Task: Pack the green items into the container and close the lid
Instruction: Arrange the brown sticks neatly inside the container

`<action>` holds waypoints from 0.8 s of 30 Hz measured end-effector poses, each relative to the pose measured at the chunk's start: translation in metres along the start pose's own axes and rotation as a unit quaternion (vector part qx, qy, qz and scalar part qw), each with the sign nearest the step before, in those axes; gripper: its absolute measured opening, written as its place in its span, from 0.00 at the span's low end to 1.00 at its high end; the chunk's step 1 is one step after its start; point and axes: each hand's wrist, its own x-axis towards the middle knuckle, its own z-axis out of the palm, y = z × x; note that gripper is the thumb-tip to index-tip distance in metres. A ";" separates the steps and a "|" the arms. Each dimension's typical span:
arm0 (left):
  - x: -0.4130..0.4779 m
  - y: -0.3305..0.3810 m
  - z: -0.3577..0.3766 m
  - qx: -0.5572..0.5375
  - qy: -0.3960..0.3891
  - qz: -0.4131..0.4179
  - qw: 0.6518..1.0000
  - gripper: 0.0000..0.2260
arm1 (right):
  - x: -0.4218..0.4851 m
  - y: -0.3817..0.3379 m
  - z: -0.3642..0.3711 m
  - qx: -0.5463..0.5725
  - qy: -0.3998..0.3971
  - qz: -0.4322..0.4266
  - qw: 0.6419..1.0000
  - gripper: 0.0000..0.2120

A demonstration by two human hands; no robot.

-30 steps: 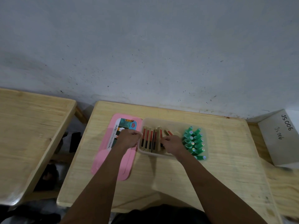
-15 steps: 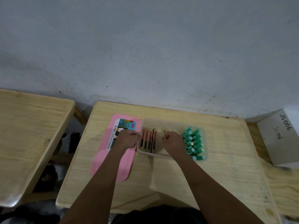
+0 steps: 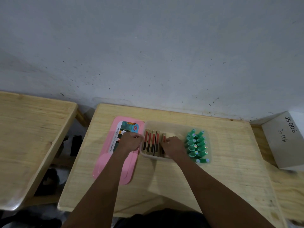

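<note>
A translucent container (image 3: pixel 164 125) stands mid-table. Its left part holds several tan boxes with red and black stripes (image 3: pixel 150 143) standing on edge. Its right part holds several green tubes (image 3: pixel 196 144) packed in rows. The pink lid (image 3: pixel 115 162) with a printed label lies flat to the left of the container. My left hand (image 3: pixel 130 142) grips the container's left wall, fingers curled. My right hand (image 3: pixel 174 148) is inside the container, fingers pinching the rightmost tan box (image 3: pixel 164 139) and pressing it toward the others.
The wooden table (image 3: pixel 230 170) runs up to a grey wall. A second wooden table (image 3: pixel 29 137) stands at the left across a gap. A white box (image 3: pixel 284 142) marked JS 006 sits at the right edge.
My right hand has shifted inside the container and now holds another tan box upright beside the row. My left hand has stayed on the container's left wall.
</note>
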 end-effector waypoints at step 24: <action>-0.007 0.005 0.004 0.010 0.027 0.000 1.000 0.02 | -0.019 0.006 -0.016 0.111 -0.071 -0.120 0.984 0.16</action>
